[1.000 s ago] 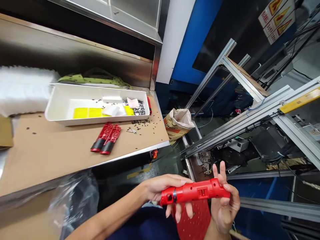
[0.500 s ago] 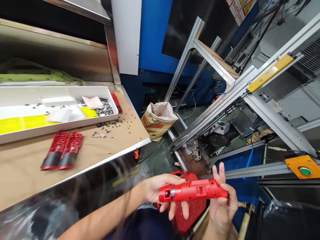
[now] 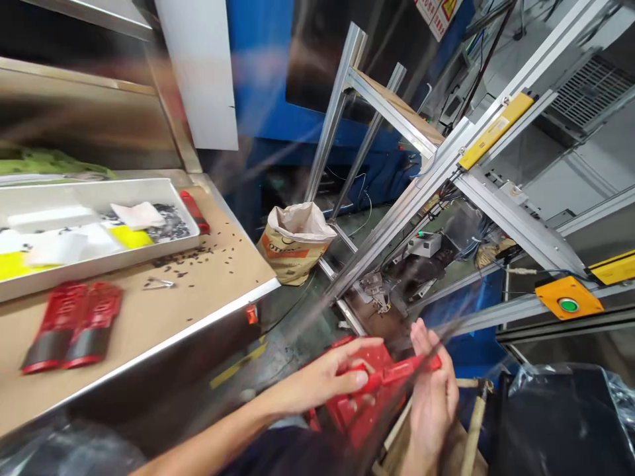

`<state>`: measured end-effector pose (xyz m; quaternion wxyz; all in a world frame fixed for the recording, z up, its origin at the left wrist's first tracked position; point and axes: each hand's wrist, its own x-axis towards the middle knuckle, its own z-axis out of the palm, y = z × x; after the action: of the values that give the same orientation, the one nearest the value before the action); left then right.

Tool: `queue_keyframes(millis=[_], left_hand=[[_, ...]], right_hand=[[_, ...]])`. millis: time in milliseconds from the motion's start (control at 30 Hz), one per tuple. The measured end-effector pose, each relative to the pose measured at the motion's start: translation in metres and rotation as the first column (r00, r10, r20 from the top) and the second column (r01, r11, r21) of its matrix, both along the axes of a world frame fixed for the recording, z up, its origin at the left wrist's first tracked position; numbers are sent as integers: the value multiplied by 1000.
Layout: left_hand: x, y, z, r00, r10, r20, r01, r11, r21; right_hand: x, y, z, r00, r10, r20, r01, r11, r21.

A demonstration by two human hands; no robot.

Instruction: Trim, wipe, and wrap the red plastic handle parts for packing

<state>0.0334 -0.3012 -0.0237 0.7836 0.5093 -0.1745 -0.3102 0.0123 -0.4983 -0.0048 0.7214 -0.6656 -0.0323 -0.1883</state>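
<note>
Left hand [image 3: 331, 375] gripping one end of red part [image 3: 399, 371], right hand [image 3: 432, 391] against other end, grip unclear

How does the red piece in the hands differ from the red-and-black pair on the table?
The red piece is held up in the left hand, one end at the right hand; the pair lies on the table.
The red piece, partly covered and blurred, shows only red; each of the pair has a broad dark band near one end.
The red piece is single; the pair lies side by side.
Both are long and show plenty of red.
</note>
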Motion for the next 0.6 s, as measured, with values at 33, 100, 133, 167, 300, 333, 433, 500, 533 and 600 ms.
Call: queue_keyframes(millis=[33,100,133,167,300,333,433,500,533,600], left_hand=[[-2,-2,-2,983,94,157,-110,989,98],[-7,-8,-10,870,199,451,-323,921,217],[-8,-11,-14,801,218,558,-405,883,238],[-9,-14,-19,739,224,636,-465,852,240],[-10,-23,-34,610,240,756,-542,822,176],[-10,-24,-35,615,253,747,-533,831,157],[-9,-27,-28,731,316,604,-480,868,127],[-7,-30,-20,837,360,413,-438,892,111],[-6,-32,-16,881,369,296,-410,908,89],[0,-40,-9,947,322,9,-321,947,-26]], right_hand=[[1,0,1,1000,-17,-16,17,1000,0],[1,-2,2,998,-47,-41,47,999,9],[2,-3,2,997,-53,-51,54,998,20],[2,-4,2,997,-56,-57,58,998,33],[0,-8,2,994,-77,-73,82,993,79],[0,-9,2,993,-84,-85,91,992,82],[2,-14,2,990,-83,-118,89,995,44],[8,-18,2,990,-103,-98,107,994,36],[11,-21,3,989,-127,-70,131,990,49],[18,-26,4,981,-194,-2,193,977,90]])
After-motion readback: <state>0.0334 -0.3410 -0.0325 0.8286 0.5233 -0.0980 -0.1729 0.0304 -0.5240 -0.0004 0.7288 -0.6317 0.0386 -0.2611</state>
